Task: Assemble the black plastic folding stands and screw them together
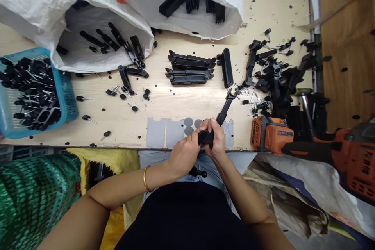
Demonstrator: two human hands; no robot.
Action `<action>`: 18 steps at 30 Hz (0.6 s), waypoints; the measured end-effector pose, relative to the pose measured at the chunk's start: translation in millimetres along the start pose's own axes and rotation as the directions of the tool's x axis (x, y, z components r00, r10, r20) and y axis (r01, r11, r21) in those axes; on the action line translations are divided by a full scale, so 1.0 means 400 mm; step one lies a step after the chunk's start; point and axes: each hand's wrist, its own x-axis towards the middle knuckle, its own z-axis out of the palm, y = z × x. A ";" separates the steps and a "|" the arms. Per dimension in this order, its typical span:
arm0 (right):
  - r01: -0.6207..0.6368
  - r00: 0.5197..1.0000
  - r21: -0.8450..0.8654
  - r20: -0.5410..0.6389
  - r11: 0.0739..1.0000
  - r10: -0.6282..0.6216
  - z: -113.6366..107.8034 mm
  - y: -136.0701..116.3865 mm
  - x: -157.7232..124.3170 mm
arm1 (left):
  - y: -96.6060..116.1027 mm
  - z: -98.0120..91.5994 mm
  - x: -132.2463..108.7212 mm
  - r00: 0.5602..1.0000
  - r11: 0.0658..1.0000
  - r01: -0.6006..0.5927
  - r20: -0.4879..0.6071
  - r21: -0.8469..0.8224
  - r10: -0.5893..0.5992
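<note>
At the table's front edge, my left hand (184, 157) and my right hand (218, 140) are closed together around a black plastic arm with a forked jaw end (225, 110). The jaw end points up and to the right, beyond my right hand. My fingers hide part of its lower joint. Another black rod-like part (197, 172) shows below my left wrist, over my lap; whether it joins the held arm I cannot tell. Grey flat pads (156, 133) and grey discs (189, 122) lie just left of and behind my hands.
Folded black arms (190, 71) and a black bar (227, 68) lie mid-table. White sacks (205, 33) holding black parts stand behind. Left is a blue basket (70, 101) of black-headed screws. On the right are piled black parts (277, 82) and an orange power tool (274, 134).
</note>
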 end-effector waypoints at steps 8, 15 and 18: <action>0.137 0.987 0.020 -0.086 0.990 -0.135 0.031 -0.002 -0.027 | 0.004 -0.005 -0.017 0.999 0.998 0.038 -0.034 0.046 -0.037; 0.084 0.991 0.016 -0.102 0.996 -0.082 0.018 0.028 -0.014 | -0.018 0.013 -0.009 1.000 0.999 -0.022 0.012 0.033 0.021; 0.050 0.982 -0.063 -0.180 0.997 -0.060 -0.007 0.016 -0.014 | -0.056 -0.002 0.030 0.992 0.991 -0.117 0.043 -0.057 0.119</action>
